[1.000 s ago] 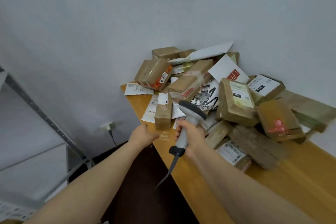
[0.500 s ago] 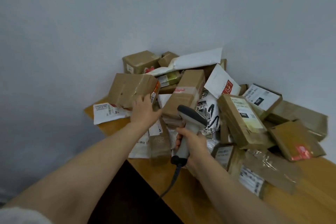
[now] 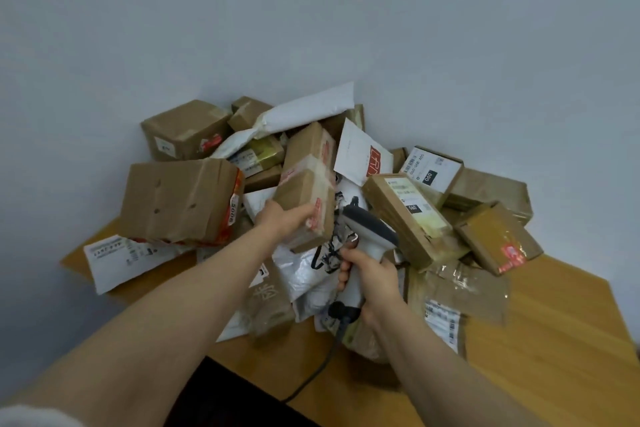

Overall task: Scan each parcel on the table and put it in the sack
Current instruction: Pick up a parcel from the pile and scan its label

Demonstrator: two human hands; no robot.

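Observation:
A heap of brown cardboard parcels and white mailer bags fills the corner of the wooden table (image 3: 554,340). My left hand (image 3: 285,220) grips the near end of a long taped brown box (image 3: 308,180) that leans up into the heap. My right hand (image 3: 370,279) holds the handle of a grey and white barcode scanner (image 3: 369,230), its head just right of that box and its cable trailing off the table's front edge. No sack is in view.
A large brown box with holes (image 3: 180,201) sits at the left over a white labelled mailer (image 3: 128,255). Labelled boxes (image 3: 408,215) and a clear-wrapped parcel (image 3: 457,295) crowd the right. Grey walls close in behind.
My left hand left the big box at the left and took hold of the long taped box in the middle. The scanner stayed in my right hand; the view shifted slightly.

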